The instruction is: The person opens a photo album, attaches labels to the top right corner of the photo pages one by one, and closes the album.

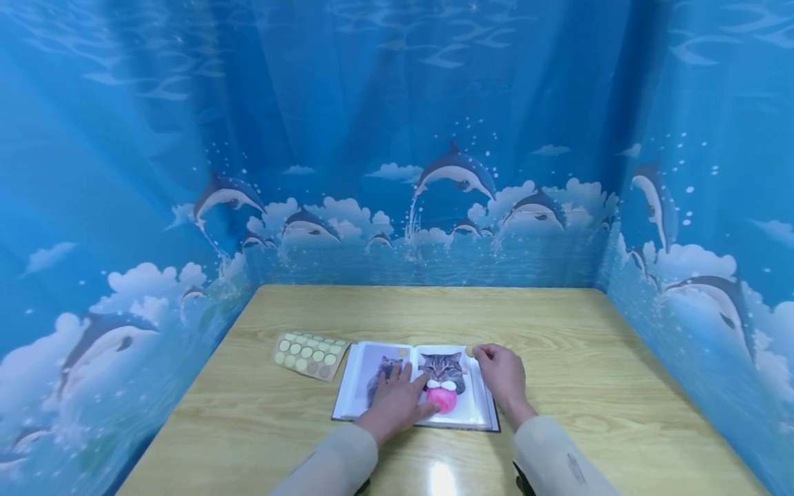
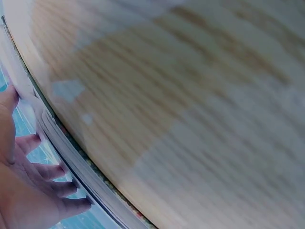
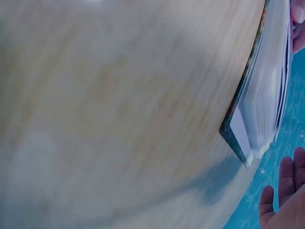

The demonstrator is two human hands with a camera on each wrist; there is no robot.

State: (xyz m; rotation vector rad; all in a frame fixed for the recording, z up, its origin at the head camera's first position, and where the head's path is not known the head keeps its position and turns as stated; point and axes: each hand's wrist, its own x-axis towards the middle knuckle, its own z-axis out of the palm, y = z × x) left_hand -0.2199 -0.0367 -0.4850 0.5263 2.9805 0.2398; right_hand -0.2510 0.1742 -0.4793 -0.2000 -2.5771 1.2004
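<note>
An open photo album (image 1: 364, 382) lies on the table, with a cat picture on each page. The right page's cat (image 1: 442, 367) sits above a pink ball (image 1: 442, 399). My left hand (image 1: 397, 401) rests across the middle of the album with fingers spread, its thumb over the pink ball's lower edge. At the right page's upper outer corner, my right hand (image 1: 504, 375) pinches a small round yellowish sticker (image 1: 469, 351) between thumb and fingertip. A similar round sticker (image 1: 403, 353) sits at the left page's top. The right wrist view shows the album's page edges (image 3: 262, 95).
Left of the album lies a sheet of round yellow-green stickers (image 1: 310, 355), with a few darker spots along its lower edge. The wooden table (image 1: 620, 358) is bordered at the back and sides by a blue dolphin-print curtain (image 1: 372, 103).
</note>
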